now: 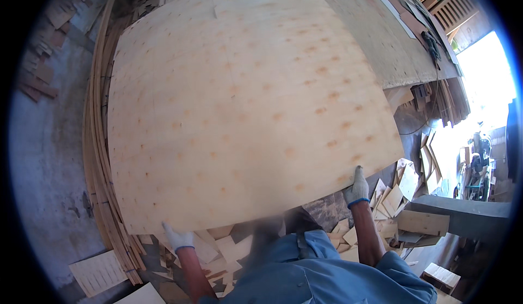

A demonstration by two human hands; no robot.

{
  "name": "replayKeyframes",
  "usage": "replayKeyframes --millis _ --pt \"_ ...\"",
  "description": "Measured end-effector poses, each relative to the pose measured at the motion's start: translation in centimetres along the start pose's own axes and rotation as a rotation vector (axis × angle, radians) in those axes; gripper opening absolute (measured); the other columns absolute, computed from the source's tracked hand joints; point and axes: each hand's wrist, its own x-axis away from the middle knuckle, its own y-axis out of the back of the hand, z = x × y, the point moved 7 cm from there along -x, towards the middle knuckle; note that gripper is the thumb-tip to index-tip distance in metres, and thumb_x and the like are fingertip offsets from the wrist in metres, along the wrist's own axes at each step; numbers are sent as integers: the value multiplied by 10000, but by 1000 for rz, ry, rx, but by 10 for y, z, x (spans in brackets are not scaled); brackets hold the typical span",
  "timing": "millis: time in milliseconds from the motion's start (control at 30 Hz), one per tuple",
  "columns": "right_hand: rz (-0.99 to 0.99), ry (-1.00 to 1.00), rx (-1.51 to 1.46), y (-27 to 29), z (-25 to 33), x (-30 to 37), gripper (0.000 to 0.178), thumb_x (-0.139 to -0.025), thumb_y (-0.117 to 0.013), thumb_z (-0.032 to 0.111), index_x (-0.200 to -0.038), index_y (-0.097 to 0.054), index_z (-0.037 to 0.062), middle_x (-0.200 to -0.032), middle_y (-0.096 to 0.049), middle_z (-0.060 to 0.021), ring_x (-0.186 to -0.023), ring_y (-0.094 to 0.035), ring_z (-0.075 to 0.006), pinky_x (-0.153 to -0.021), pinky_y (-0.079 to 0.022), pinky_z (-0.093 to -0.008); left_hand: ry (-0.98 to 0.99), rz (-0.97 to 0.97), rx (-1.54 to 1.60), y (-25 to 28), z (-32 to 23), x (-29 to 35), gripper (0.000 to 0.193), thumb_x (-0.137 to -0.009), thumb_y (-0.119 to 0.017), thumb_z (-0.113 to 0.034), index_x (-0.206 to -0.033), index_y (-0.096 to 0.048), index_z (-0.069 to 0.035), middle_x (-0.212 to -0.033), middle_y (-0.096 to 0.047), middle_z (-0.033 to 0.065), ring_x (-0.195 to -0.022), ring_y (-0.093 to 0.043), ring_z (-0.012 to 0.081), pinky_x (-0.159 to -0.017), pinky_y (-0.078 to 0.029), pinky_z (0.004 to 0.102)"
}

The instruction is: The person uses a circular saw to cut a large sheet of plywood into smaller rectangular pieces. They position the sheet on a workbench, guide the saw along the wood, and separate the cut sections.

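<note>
A large pale plywood sheet [234, 102] with brown knot marks spreads across most of the view in front of me. My left hand [178, 238], in a whitish glove with a blue cuff, grips its near edge close to the left corner. At the near edge toward the right corner, my right hand [357, 188] in a matching glove is closed on the sheet, thumb on top. The fingers of both hands are mostly hidden beneath the wood.
Long thin wooden strips [98, 157] lean along the wall at left. Plywood offcuts [389, 198] litter the floor around my feet. A worktable [381, 48] at the far right bears a dark power tool [430, 47] with a cord. A grey beam [463, 208] stands at right.
</note>
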Motion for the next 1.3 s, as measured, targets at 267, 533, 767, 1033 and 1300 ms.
replayKeyframes --millis 267,533,767,1033,1300 --pt "76 -12 5 -22 -10 -54 397 -992 -562 352 -1281 -514 85 -1222 -600 -96 -1088 -605 -279 -902 -536 -484 -2 69 84 -51 -5 -40 560 -1000 -432 -485 -1435 -426 -132 -1495 -420 104 -1373 -379 338 -1144 -284 543" --pt "80 -22 -4 -58 -22 -67 411 -985 -573 357 -1301 -508 103 -1244 -594 -81 -1097 -602 -273 -898 -540 -479 -134 103 -199 -40 -22 -95 567 -999 -430 -493 -1434 -422 -129 -1483 -432 93 -1346 -416 320 -1132 -314 524" --pt "213 289 525 -21 -22 -123 405 -982 -580 352 -1294 -510 103 -1239 -592 -74 -1104 -601 -266 -894 -549 -460 -61 3 -65 -85 -10 -82 589 -985 -454 -517 -1413 -437 -113 -1454 -465 90 -1322 -443 316 -1131 -328 499" --pt "278 221 370 -58 -19 -134 422 -980 -578 371 -1299 -507 105 -1248 -586 -84 -1119 -594 -270 -907 -540 -466 -29 32 20 -113 -2 -89 587 -983 -453 -522 -1399 -460 -108 -1436 -487 105 -1323 -447 316 -1129 -334 504" --pt "270 60 208 -88 -26 -147 409 -998 -540 368 -1313 -502 109 -1277 -576 -80 -1128 -589 -276 -925 -526 -480 -87 40 -52 -123 -10 -113 553 -981 -459 -494 -1382 -478 -114 -1432 -491 97 -1318 -456 315 -1123 -339 515"
